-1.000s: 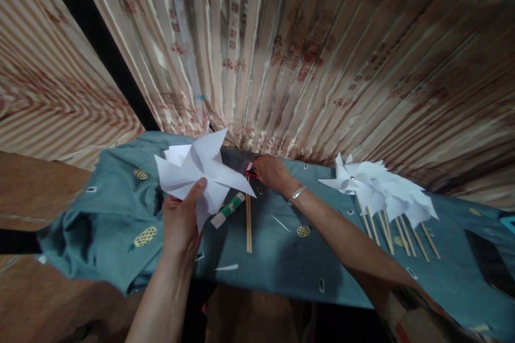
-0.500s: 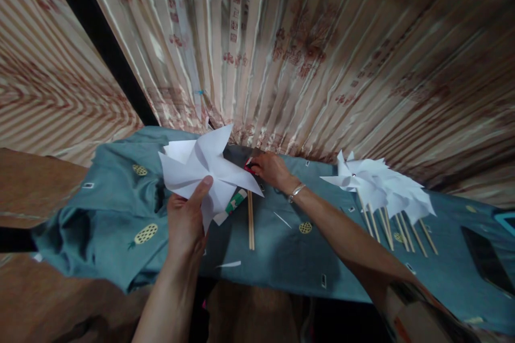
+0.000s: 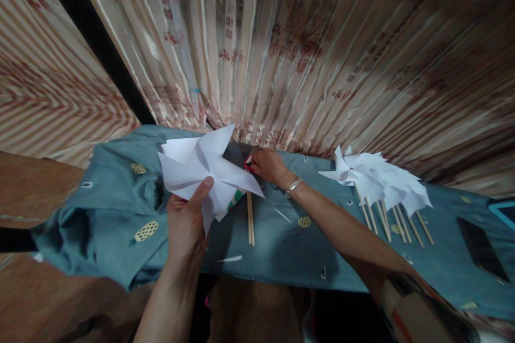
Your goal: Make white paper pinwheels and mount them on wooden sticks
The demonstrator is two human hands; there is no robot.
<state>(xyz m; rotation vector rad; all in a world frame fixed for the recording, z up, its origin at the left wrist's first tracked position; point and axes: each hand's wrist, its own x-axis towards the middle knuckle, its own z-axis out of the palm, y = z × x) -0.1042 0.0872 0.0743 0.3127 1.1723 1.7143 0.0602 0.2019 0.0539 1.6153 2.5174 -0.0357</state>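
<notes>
A white paper pinwheel head [image 3: 203,163] with curved blades is gripped by my left hand [image 3: 187,220], the thumb pressed near its centre. My right hand [image 3: 271,166] reaches to the back of the table with its fingers drawn together. Its fingertips touch a small red object [image 3: 248,162]; what they pinch is hidden. Between the hands lie wooden sticks [image 3: 250,220], their upper ends close to the red object. A green and white packet [image 3: 235,199] shows partly from under the pinwheel head.
Several finished pinwheels [image 3: 374,174] on sticks lie overlapped at the right. Beyond them rest a dark phone [image 3: 480,246] and a blue-edged object [image 3: 502,211]. Paper slivers [image 3: 230,259] lie on the teal tablecloth [image 3: 281,257]. A pleated curtain [image 3: 257,64] hangs behind the table.
The pinwheel head now covers more of the green and white packet. My right hand stays at the red object, with little movement. The view has shifted slightly.
</notes>
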